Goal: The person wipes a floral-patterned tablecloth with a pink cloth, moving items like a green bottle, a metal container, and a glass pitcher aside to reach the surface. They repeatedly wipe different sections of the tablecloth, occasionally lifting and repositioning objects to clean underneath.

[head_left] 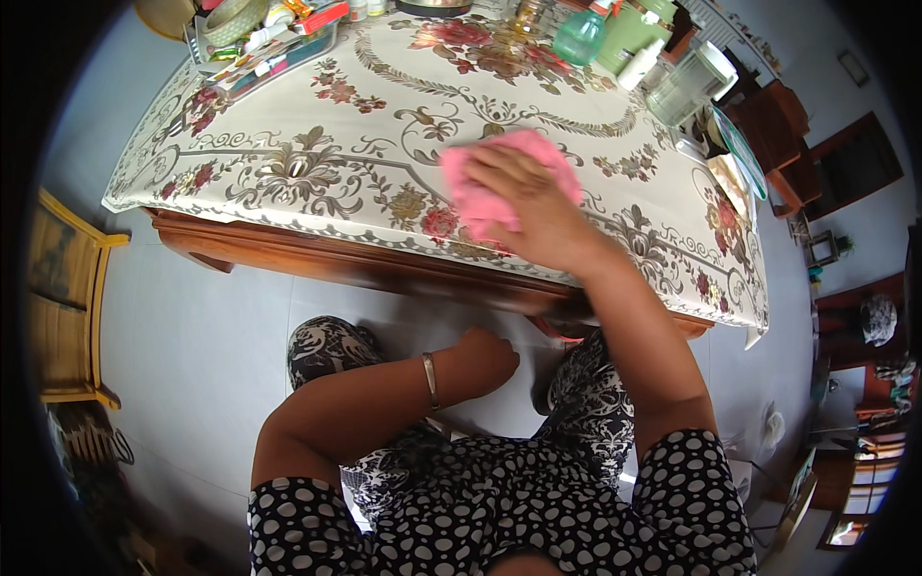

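Note:
On the flowered tablecloth, a pink cloth lies bunched and pressed against the surface. My right hand is over it, its fingers stretched forward and the thumb near its front edge, holding it against the table. Part of the pink cloth is hidden under the palm. Below the table's front edge, above my lap, my left hand is curled into a fist with nothing visible in it. A metal bangle circles that wrist.
A clear tray of small items stands at the back left. At the back right are a green spray bottle, a light green container, a clear pitcher and a white bottle. A wooden chair stands left.

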{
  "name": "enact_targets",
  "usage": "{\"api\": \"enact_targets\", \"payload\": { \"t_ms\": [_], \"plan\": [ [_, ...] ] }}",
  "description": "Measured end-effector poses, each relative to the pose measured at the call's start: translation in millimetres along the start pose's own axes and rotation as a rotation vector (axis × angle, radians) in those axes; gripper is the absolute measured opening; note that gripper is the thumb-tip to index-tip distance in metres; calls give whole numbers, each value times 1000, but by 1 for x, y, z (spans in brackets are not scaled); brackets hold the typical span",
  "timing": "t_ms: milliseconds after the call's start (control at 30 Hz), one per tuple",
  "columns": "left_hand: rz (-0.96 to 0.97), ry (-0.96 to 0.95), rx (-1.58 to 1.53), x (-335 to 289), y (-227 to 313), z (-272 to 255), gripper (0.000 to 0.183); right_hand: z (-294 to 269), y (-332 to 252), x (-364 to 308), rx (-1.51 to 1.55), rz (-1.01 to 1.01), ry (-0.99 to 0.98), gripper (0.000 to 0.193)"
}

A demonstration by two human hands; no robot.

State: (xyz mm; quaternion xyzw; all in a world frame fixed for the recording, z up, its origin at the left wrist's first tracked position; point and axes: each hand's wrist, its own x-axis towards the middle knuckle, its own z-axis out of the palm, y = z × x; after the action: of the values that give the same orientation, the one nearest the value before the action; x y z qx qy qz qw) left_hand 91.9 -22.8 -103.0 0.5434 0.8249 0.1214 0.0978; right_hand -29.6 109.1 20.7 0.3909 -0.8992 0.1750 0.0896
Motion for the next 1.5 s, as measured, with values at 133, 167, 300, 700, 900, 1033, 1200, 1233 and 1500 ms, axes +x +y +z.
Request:
{"api": "enact_targets", "payload": {
  "t_ms": [133,167,300,700,900,1033,1200,1233,1500],
  "plan": [
    [-77,-135,-7,3,-9,-3,12,47,-39,86,-18,-122,38,70],
    [-91,-132,-30,5,-12,-3,13,55,-49,103,-12,-135,31,67],
    [-114,253,-509,14,-22,1,20,92,-65,152,77,-235,138,60],
    [-159,-312,-52,22,-29,-9,42,34,92,76,-233,212,242,54],
    [-109,-263,36,26,-30,5,35,-32,163,-62,-352,429,316,49],
    [-105,-322,72,27,-23,-13,35,-65,187,-145,-346,473,397,46],
    [-65,-327,89,24,-29,5,31,-108,203,-243,-396,632,490,43],
    [-52,-302,93,23,-30,9,29,-116,205,-260,-420,749,516,40],
    [-111,-413,78,26,-30,12,31,-169,236,-397,-674,1509,272,55]
  ]
}}
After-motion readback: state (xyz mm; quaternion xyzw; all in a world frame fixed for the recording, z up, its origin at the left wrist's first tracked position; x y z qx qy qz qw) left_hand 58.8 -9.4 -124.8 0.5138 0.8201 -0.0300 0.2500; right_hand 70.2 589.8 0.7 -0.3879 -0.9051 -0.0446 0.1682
